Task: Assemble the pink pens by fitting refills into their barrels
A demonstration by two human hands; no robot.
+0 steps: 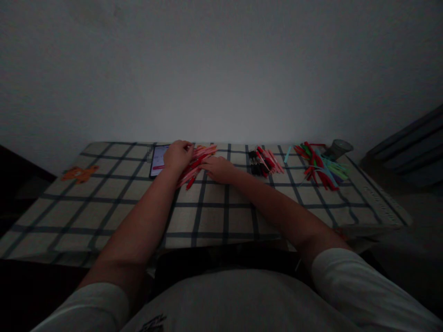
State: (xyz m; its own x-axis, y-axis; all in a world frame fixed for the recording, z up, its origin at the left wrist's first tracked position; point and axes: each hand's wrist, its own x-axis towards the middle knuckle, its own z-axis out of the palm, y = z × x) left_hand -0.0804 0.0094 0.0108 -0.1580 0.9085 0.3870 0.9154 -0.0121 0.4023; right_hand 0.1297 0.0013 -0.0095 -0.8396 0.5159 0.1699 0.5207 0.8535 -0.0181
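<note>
A bundle of pink and red pens [189, 174] lies slantwise on the checked cloth, between my two hands and partly under them. My left hand [177, 157] is closed at the bundle's left side, its fingers curled and thumb near the index finger; what it holds, if anything, is hidden. From the right, my right hand [218, 169] reaches onto the pens with its fingers pressed together at a red one. Under and left of my left hand lies a phone [156, 157] with a lit screen. A thin red stick [158, 167] crosses that screen.
Another group of pens [266, 161], with black, red and pink parts, lies right of centre. Farther right are red, green and blue strips [321, 168] beside a tipped clear cup [339, 148]. An orange cutout [79, 174] lies at left. The wall [221, 83] borders the table's back edge.
</note>
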